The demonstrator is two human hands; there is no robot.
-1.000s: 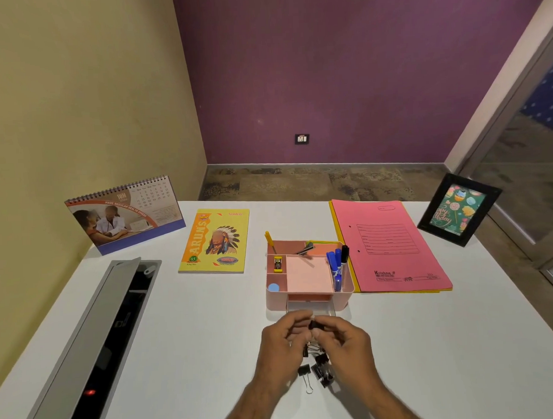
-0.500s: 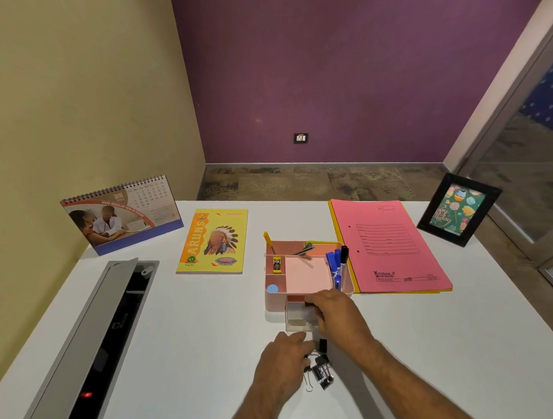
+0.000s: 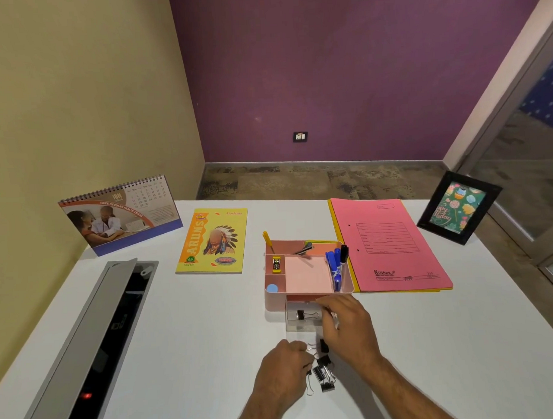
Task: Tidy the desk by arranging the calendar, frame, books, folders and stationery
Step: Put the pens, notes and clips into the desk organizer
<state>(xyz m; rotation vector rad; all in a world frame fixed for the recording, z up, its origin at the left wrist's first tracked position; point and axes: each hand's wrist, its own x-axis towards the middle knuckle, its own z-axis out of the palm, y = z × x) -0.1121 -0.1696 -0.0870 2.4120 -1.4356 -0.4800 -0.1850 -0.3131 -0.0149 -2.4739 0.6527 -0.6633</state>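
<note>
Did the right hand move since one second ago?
Yes. The right hand went forward from the binder clips to the open drawer of the pink organizer.

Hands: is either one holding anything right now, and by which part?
The left hand seems to pinch a binder clip from the pile by its wire handle. The right hand hovers over the clear drawer; no held thing shows.

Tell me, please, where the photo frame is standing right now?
In the head view, the photo frame stands at the far right corner of the desk, just right of the pink folder.
</note>
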